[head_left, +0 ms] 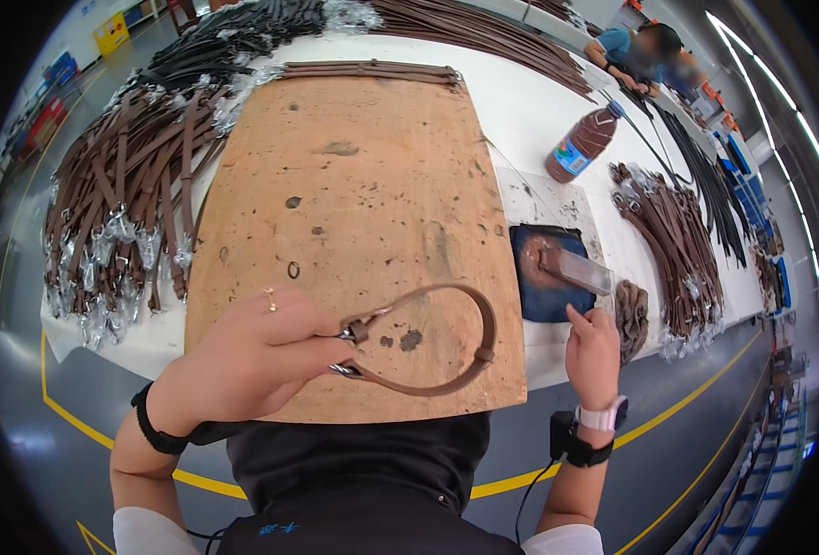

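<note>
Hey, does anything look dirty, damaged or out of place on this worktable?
Mostly stains: the wooden board has scattered dark spots, and right of it a dark blue pad bears a reddish-brown patch, perhaps dye. The brown strap in your left hand shows no obvious damage.

The light is bright — strip lamps (769, 74) glare at upper right — and lines bow toward black edges.
</note>
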`<state>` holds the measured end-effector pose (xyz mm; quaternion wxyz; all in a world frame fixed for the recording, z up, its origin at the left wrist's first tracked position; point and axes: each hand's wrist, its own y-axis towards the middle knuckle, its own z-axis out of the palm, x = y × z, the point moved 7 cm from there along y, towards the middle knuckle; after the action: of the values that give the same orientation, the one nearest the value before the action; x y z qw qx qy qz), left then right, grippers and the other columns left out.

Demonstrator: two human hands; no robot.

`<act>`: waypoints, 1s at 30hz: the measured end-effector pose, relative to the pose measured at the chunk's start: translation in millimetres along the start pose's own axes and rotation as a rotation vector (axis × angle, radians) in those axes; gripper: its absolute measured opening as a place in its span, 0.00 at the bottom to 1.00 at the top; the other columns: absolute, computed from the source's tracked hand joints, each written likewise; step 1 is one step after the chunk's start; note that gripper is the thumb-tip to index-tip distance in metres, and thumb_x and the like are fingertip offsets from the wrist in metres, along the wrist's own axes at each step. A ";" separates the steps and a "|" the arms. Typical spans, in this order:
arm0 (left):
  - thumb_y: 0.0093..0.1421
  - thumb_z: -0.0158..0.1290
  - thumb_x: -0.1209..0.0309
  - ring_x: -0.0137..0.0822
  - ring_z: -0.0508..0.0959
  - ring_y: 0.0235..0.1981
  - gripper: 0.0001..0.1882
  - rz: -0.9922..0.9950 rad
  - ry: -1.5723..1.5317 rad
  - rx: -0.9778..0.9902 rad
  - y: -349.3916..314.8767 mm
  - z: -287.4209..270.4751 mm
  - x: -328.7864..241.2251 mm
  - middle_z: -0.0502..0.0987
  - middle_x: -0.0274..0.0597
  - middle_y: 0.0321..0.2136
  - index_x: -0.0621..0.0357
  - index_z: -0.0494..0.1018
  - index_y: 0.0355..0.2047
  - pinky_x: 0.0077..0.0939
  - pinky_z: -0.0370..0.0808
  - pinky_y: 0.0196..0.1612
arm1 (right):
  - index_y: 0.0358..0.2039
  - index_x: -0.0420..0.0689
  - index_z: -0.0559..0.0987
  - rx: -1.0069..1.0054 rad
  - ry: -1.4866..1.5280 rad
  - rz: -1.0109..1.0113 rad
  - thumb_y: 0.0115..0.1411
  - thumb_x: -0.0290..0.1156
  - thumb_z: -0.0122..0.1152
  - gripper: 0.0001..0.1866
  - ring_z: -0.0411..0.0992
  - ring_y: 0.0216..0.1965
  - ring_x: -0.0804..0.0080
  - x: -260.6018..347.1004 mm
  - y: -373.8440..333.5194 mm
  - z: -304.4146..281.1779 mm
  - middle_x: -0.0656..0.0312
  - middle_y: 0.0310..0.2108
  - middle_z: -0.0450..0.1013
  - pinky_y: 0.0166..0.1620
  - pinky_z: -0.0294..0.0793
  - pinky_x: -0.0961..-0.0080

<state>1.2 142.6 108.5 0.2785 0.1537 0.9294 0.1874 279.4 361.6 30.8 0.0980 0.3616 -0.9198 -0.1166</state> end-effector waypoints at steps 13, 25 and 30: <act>0.45 0.59 0.77 0.38 0.74 0.33 0.15 0.137 0.009 0.127 1.2 4.4 -11.9 0.74 0.33 0.35 0.52 0.79 0.36 0.32 0.68 0.37 | 0.52 0.46 0.76 0.051 0.486 -0.564 0.49 0.33 0.61 0.27 0.64 0.48 0.54 165.3 8.7 -62.7 0.52 0.54 0.66 0.53 0.61 0.62; 0.47 0.57 0.75 0.38 0.73 0.34 0.13 0.195 0.027 0.141 2.6 7.4 -16.5 0.73 0.34 0.34 0.58 0.78 0.36 0.33 0.69 0.38 | 0.52 0.47 0.77 -0.036 0.292 -0.572 0.47 0.36 0.65 0.28 0.65 0.48 0.59 175.5 4.1 -56.8 0.59 0.54 0.68 0.50 0.60 0.64; 0.46 0.57 0.75 0.39 0.73 0.33 0.13 0.232 0.060 0.166 7.4 10.9 -20.3 0.72 0.36 0.34 0.59 0.78 0.36 0.34 0.69 0.38 | 0.50 0.46 0.78 -0.095 0.236 -0.512 0.47 0.34 0.64 0.26 0.67 0.46 0.60 161.9 6.7 -54.2 0.58 0.50 0.70 0.48 0.61 0.63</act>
<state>25.0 144.1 112.6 0.2133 0.2770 0.9256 0.1453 173.0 247.1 100.0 0.1887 0.5882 -0.7743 -0.1374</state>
